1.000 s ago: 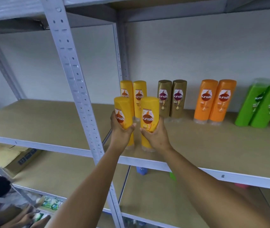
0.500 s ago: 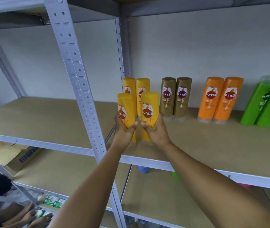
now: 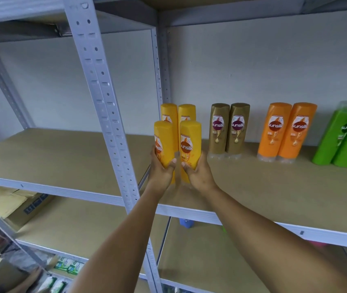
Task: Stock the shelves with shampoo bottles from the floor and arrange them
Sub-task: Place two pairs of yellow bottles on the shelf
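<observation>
1. the left hand is gripping one tall yellow plastic shampoo bottle.
2. the right hand is gripping its twin yellow bottle.
3. both are standing upright on the brown board shelf, just before two more yellow bottles.

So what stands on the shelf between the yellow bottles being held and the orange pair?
In the head view, the two brown bottles stand side by side between the held yellow bottles and the orange pair.
</observation>
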{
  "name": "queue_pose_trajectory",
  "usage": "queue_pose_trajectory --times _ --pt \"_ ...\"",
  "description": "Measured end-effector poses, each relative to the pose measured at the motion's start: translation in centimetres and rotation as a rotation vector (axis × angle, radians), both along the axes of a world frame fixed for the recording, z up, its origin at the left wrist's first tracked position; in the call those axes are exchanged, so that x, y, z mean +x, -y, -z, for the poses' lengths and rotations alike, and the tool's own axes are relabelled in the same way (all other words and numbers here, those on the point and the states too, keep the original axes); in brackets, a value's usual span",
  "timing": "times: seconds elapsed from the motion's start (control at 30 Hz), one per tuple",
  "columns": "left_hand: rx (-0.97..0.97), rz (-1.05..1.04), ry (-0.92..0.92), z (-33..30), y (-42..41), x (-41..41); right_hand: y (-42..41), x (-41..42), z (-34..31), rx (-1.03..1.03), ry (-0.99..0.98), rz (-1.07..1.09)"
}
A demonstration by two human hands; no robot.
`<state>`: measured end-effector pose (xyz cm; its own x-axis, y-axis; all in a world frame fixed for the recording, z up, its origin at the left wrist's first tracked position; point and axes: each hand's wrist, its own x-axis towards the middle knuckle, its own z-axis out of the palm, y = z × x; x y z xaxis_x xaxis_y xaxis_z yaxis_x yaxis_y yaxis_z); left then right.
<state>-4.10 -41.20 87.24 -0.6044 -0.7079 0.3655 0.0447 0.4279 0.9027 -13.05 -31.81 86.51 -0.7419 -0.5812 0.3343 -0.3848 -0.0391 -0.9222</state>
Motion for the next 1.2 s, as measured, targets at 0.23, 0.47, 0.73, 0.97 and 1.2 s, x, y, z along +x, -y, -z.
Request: queue_pose_trajectory --times 0.23,0.47,0.73,0.97,1.2 --pt "-0.064 -0.021 0.043 1.8 0.9 -0.3 1.7 0.0 0.4 -0.016 0.010 0.018" --pt "-0.073 -0.016 0.093 3.5 1.1 0.2 2.0 -0.4 0.6 0.028 -0.024 0.026" --pt "-0.065 0.012 0.073 3.2 1.1 0.3 2.0 -0.5 0.6 0.058 -0.028 0.020" --pt "-0.097 -0.035 0.190 3.7 0.3 1.5 -0.3 0.1 1.0 0.222 -0.064 -0.014" --pt "-0.210 -0.121 0.332 5.1 -4.5 4.2 -7.3 2.3 1.3 0.514 -0.327 0.013"
